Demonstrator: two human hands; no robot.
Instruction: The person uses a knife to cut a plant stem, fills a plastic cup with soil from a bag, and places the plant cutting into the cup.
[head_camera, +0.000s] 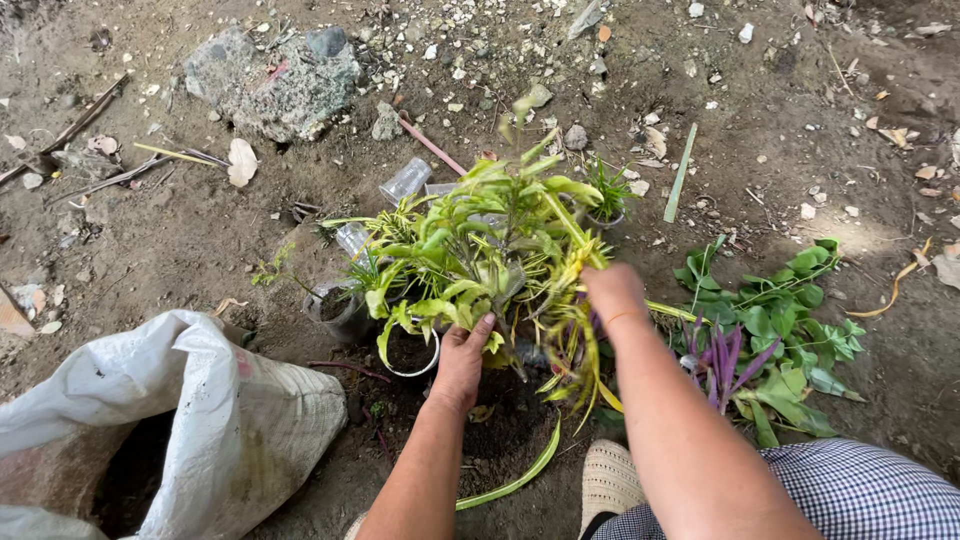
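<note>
A bushy plant with yellow-green leaves (480, 245) stands in dark soil in the middle of the ground. My left hand (462, 358) grips its lower stem, fingers curled among the leaves. My right hand (612, 290) is buried in the foliage on the plant's right side, holding leaves or stems; its fingers are hidden. A small clear plastic cup of soil (408, 352) sits just left of my left hand, and a dark cup with a seedling (338, 310) stands further left.
An open white sack (180, 420) lies at lower left. Cut green and purple plants (770, 335) lie on the right. Empty clear cups (405, 182) lie behind the plant. A concrete chunk (275, 85) sits at the back. My sandal (605, 485) is near the bottom.
</note>
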